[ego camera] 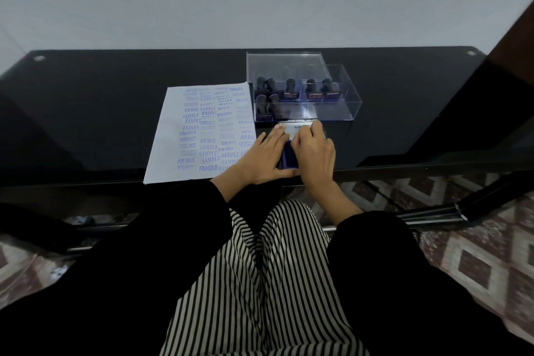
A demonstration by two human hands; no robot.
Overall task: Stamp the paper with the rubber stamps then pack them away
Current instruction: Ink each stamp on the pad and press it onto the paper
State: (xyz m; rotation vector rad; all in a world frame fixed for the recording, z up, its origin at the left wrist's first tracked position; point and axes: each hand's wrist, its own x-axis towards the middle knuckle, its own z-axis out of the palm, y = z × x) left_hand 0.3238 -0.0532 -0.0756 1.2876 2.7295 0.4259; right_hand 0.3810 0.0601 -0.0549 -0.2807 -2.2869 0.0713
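Note:
A white paper covered in blue stamped words lies on the black glass table. Behind its right edge stands a clear plastic box holding several black-handled rubber stamps, with its clear lid leaning behind. In front of the box sits an ink pad with a blue inked face and a silver lid raised at its far side. My left hand lies against the pad's left side with straight fingers. My right hand covers the pad, its fingers curled over the lid.
The table's front edge runs just below my hands. A dark frame bar runs along the right, and patterned floor tiles show through the glass. My striped trousers fill the lower middle.

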